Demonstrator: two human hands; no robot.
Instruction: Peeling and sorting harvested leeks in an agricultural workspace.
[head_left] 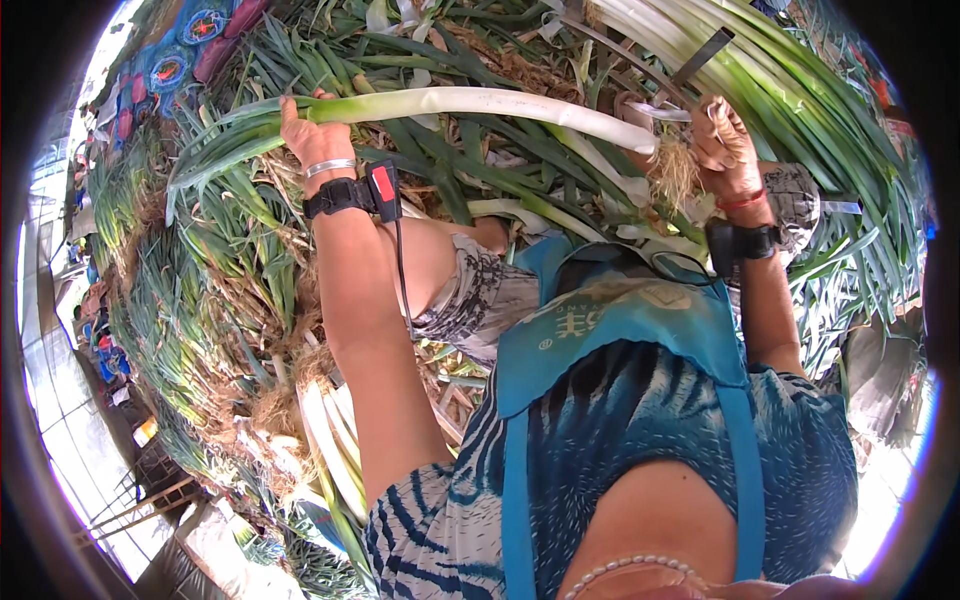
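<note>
A long leek stretches across in front of me, white stalk in the middle, green leaves to the left and shaggy roots at its right end. My left hand is closed around it where the white turns green. At the root end, my right hand is closed, its fingers curled right beside the roots. A short pale, shiny strip sticks out leftward from those fingers; I cannot make out what it is. Both wrists wear black straps.
Cleaned leeks lie in a thick bundle at the upper right, near a dark flat strip. Untrimmed leeks are heaped along the left. Loose leaves and peelings cover the ground ahead. Blue net sacks stand at the far left.
</note>
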